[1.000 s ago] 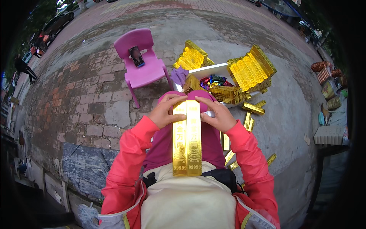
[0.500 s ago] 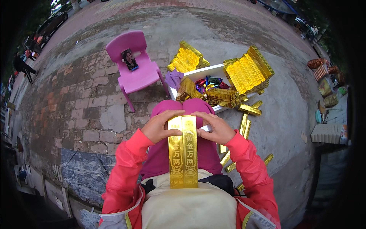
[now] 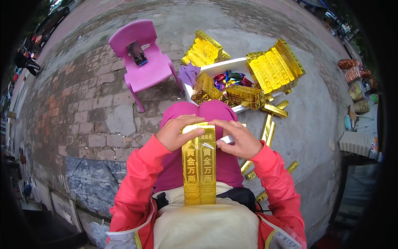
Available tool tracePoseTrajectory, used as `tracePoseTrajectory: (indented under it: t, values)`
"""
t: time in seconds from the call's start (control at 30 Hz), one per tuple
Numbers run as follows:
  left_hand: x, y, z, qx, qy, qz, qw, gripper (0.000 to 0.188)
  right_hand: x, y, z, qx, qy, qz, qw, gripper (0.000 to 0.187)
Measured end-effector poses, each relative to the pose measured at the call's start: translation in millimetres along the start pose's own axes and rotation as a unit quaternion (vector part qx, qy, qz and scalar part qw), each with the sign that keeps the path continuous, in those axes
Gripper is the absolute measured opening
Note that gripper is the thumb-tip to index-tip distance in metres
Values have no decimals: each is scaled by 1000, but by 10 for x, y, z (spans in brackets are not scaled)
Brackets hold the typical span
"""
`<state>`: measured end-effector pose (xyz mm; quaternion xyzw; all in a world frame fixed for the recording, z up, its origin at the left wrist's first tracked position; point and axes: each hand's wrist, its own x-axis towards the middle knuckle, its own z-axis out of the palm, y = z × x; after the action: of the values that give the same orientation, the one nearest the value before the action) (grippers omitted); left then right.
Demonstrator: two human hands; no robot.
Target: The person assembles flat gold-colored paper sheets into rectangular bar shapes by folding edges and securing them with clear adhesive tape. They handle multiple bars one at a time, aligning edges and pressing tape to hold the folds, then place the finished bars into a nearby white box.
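Observation:
Two long gold foil paper bars [image 3: 199, 174] lie side by side, lengthwise on my lap, their near ends against my shirt. My left hand [image 3: 177, 133] is closed on the far end of the pair from the left, its thumb lying across the top face. From the other side my right hand [image 3: 241, 140] grips the same end, fingertips on the far edge and thumb at the right side. A small shiny clear or white patch shows on the right bar near that thumb. Something white shows between the right thumb and fingers; its kind is unclear.
Ahead stands a white box [image 3: 224, 66] with coloured foil pieces and gold bundles. Stacked gold bars [image 3: 275, 68] rest at its right, another stack [image 3: 205, 50] behind. Loose gold bars [image 3: 268, 130] lie on the ground. A pink chair [image 3: 147, 70] holds a dark phone-like object [image 3: 137, 54].
My left thumb has slid right across the top of the bars. The shiny patch on the right bar now shows. The surroundings sit slightly higher in view.

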<state>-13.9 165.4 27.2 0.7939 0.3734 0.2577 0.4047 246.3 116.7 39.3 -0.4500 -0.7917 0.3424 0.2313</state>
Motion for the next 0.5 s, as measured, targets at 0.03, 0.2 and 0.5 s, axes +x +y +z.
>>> tracePoseTrajectory:
  t: [0.03, 0.2, 0.5]
  values:
    - [16, -14, -25, -90, -56, -60, 993, 42, 3, -1, 2, -6, 7, -11, 1000, 62]
    - [75, -21, -132, -90, -102, -68, 988, 48, 8, -20, -4, -11, 1, -5, 1000, 61]
    - [-4, -2, -154, -118, -115, -104, 981, 44, -6, -73, 4, 0, 31, -2, 1000, 44]
